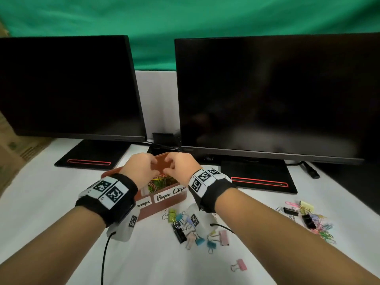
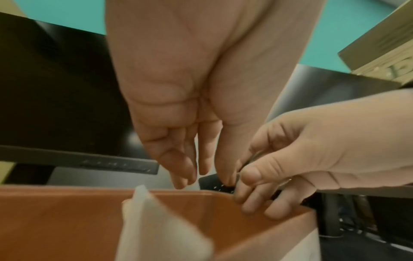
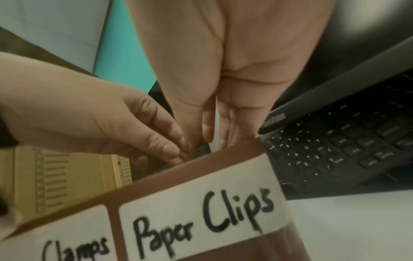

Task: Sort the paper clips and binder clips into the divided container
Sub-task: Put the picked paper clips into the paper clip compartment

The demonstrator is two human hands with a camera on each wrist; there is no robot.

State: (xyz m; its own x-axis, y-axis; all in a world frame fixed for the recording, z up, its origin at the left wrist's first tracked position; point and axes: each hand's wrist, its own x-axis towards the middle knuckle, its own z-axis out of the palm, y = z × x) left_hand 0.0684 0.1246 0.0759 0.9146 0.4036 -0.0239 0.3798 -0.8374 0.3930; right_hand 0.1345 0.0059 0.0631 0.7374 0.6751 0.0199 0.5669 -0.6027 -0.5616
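Note:
A brown divided container (image 1: 164, 205) stands mid-table, its front labelled "Clamps" and "Paper Clips" (image 3: 201, 217). Coloured paper clips (image 1: 162, 182) lie in its right compartment. Both hands hover over the container's far side with their fingertips meeting. My right hand (image 2: 243, 169) pinches a small dark clip (image 2: 245, 159) between thumb and forefinger. The thumb and forefinger of my left hand (image 2: 218, 174) close on the same spot, and I cannot make out what kind of clip it is. Loose binder clips (image 1: 191, 229) lie in front of the container. A mixed pile of clips (image 1: 308, 219) sits to the right.
Two dark monitors (image 1: 267, 95) on black stands (image 1: 257, 177) rise just behind the container. A black keyboard (image 3: 335, 150) lies beyond it. Cardboard boxes (image 1: 12, 157) stand at the left edge. One pink binder clip (image 1: 239, 265) lies alone near the front. Wrist cables (image 1: 104, 258) trail over the white table.

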